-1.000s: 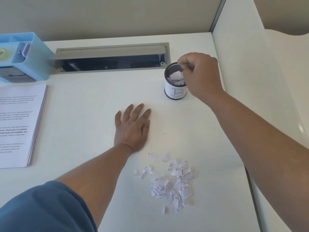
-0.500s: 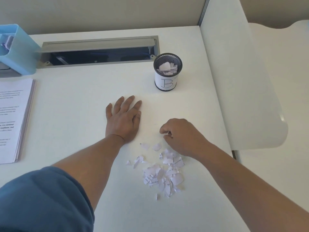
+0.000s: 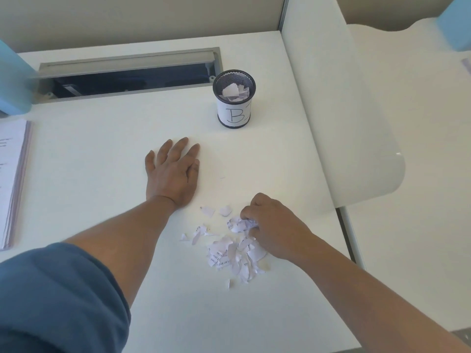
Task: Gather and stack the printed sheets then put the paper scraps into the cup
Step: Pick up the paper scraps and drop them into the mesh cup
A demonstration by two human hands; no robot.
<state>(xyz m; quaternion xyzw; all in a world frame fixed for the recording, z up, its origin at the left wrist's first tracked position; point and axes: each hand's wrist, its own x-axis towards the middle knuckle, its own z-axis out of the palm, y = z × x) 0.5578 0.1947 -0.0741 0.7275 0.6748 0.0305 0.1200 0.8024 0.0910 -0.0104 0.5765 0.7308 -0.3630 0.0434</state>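
A black mesh cup [image 3: 234, 99] with a white label marked B stands on the white desk and holds several paper scraps. A pile of torn paper scraps [image 3: 234, 250] lies on the desk in front of it. My right hand [image 3: 272, 225] sits on the pile's right side, fingers curled around a bunch of scraps. My left hand [image 3: 173, 174] lies flat on the desk, fingers straight, to the left of the pile. The stack of printed sheets [image 3: 12, 182] lies at the left edge.
A grey cable tray opening [image 3: 127, 75] runs along the back of the desk. A light blue organiser [image 3: 12, 85] stands at the back left. A white divider panel [image 3: 344, 110] borders the desk on the right.
My right hand left the cup, came back to the scrap pile and has now curled its fingers around more scraps. The left hand stayed flat.
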